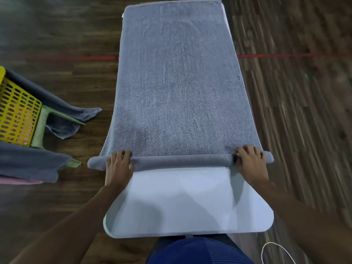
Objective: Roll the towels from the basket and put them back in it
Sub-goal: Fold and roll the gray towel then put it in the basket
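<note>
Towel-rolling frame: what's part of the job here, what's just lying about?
Job: grey towel, near end rolled under left hand and right hand; white table; yellow basket; spare towels draped over it.
Lying about: red floor line; white cable.

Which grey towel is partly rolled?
The grey towel spread on the white table: the left hand and right hand grip its rolled near edge. The others hang unrolled over the yellow basket.
</note>
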